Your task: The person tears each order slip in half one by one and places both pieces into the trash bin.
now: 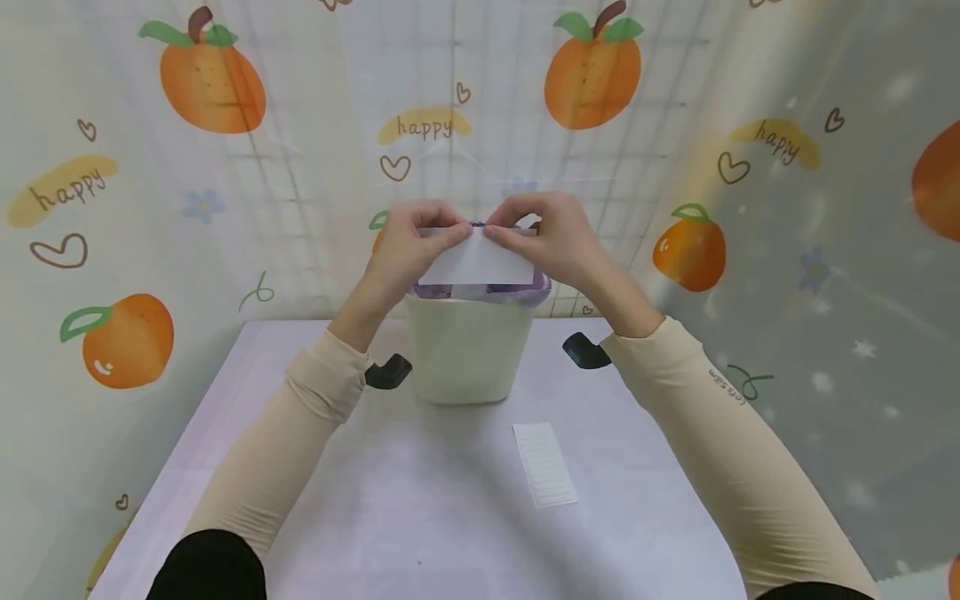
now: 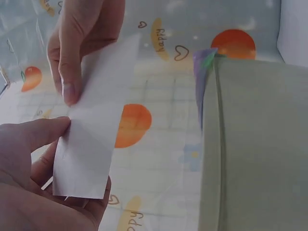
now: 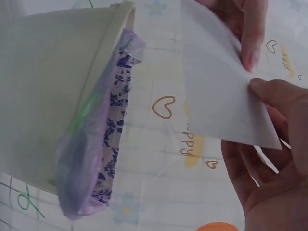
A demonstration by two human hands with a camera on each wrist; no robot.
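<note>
A blank white sheet of paper (image 1: 477,260) is held up over the mouth of a cream bin (image 1: 468,350). My left hand (image 1: 405,250) pinches its upper edge between thumb and fingers, left of the middle. Close beside it, my right hand (image 1: 562,237) pinches the same edge, the thumb tips almost meeting. In both wrist views the fingers spread behind the sheet (image 2: 91,130). A purple plastic bag (image 3: 84,168) lines the bin and folds over its rim. Something with a dark blue pattern (image 3: 111,130) shows at the bin's mouth.
On the pale table (image 1: 420,500), a small white card with ruled lines (image 1: 545,465) lies in front of the bin, to the right. Black wrist mounts (image 1: 388,372) stick out from both sleeves. Behind the table hangs a curtain (image 1: 322,167) printed with oranges, over a wire grid.
</note>
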